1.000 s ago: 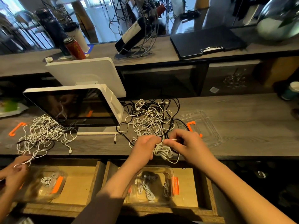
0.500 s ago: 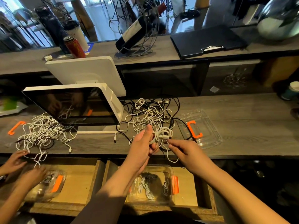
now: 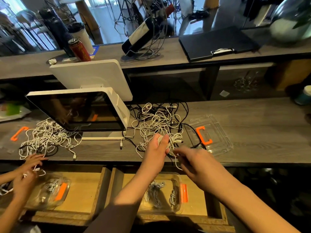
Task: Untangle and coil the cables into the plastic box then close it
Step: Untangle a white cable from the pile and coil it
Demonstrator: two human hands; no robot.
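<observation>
Cable [image 3: 175,140] sits coiled in your left hand [image 3: 155,153]; squeeze it tight. Your right hand [image 3: 193,158] pinches the loose end; wrap it snug.

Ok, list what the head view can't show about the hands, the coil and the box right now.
- Right hand: motion blur hides how its fingers pinch the cable end.
- Coiled white cable: the left hand covers part, so the loop count is unclear.
- Plastic box in the drawer: the left forearm hides its left side; contents too small to count.
</observation>
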